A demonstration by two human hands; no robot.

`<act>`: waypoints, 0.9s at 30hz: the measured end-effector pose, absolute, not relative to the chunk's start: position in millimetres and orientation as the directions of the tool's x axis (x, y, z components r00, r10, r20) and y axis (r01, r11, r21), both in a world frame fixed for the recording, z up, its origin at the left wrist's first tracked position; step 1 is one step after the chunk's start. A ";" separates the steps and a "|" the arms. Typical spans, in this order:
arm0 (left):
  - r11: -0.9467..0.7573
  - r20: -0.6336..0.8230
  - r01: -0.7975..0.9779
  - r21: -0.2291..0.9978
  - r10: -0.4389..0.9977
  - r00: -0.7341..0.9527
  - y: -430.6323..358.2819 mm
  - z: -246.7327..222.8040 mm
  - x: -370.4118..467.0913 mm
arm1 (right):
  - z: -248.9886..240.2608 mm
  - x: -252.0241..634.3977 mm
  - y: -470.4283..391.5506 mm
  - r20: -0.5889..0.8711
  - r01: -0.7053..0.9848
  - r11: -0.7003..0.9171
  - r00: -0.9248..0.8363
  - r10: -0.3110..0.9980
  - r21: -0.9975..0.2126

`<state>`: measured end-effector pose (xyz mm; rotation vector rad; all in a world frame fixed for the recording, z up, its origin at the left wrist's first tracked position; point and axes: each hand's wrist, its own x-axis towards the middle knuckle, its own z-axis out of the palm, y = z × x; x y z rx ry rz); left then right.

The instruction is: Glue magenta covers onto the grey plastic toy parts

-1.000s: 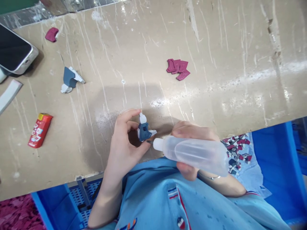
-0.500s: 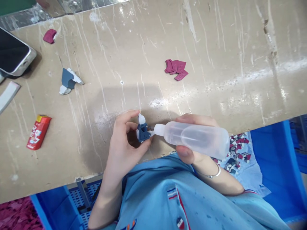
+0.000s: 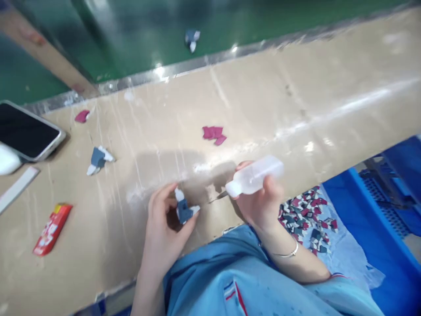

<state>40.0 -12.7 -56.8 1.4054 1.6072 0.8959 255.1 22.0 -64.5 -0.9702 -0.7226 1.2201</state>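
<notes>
Between the thumb and fingers of my left hand [image 3: 167, 224] is a small dark blue and white plastic part [image 3: 184, 210]. My right hand [image 3: 263, 202] grips a translucent squeeze bottle [image 3: 258, 175], tilted with its thin nozzle pointing left and down, a short way from the part and not touching it. Beyond both hands, several maroon pieces [image 3: 213, 133] lie in a small overlapping group on the tan worktable [image 3: 250, 105]. Another blue and white part [image 3: 98, 159] rests on the table to the left.
At the left are a phone [image 3: 31, 131], a red packet [image 3: 52, 230], a white strip [image 3: 18, 188] and a maroon piece [image 3: 82, 116]. A blue-white part [image 3: 192, 39] sits on the green surface [image 3: 138, 39] beyond. Blue bins [image 3: 371, 228] stand lower right, one with many small parts.
The view has shifted, showing more of the green surface beyond the table. My right hand has drawn the bottle away from the part, and its nozzle now shows clear of my left hand.
</notes>
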 end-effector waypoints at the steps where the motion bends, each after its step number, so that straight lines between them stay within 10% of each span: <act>1: 0.138 -0.113 0.455 0.880 0.990 -0.081 -12.4 -56.7 39.6 | -63.8 266.8 31.0 -0.139 -0.600 -0.050 0.103 0.985 -0.799; 4: 0.152 -0.117 0.502 0.851 0.988 -0.101 -11.1 -58.8 38.7 | -64.9 313.1 59.3 -0.130 -0.786 -0.188 -0.138 0.982 -0.589; 11: 0.103 -0.089 0.485 0.868 0.995 -0.051 -10.1 -68.6 35.0 | -78.0 352.8 70.1 0.090 -0.681 -0.039 -0.152 0.984 -0.731; 18: 0.049 -0.044 0.428 0.902 0.999 -0.022 -10.2 -73.7 33.6 | -62.1 306.7 76.4 0.038 0.105 0.051 -0.130 0.991 -0.993; 21: 0.038 -0.031 0.418 0.908 0.999 -0.024 -11.0 -73.9 34.7 | -54.0 303.1 113.2 0.157 0.678 0.258 -0.209 0.965 -0.688; 27: 0.088 -0.089 0.404 0.911 0.996 -0.016 -15.8 -74.6 35.7 | -55.6 311.6 153.0 0.139 0.788 0.384 -0.364 0.921 -0.482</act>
